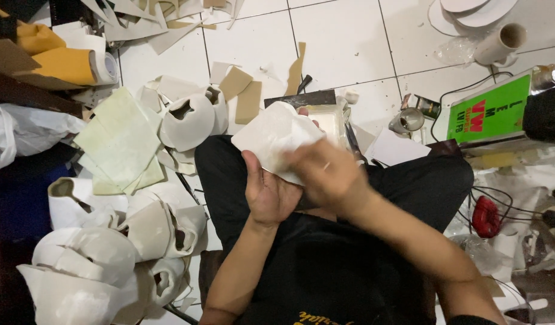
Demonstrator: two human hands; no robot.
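A makeshift craft workshop on a white tiled floor (pixel 349 48), worked at sitting down. Stacked to one side: a pile of white shaped shell pieces (pixel 109 253), pale green sheet offcuts (pixel 118 141), tan scraps (pixel 248 101). Rolls of yellow sheet material (pixel 67 63) up in the corner. Opposite: a green glue tin (pixel 491 111), a small open can (pixel 408 121), a cardboard tube (pixel 500 43), black cables (pixel 488 198).
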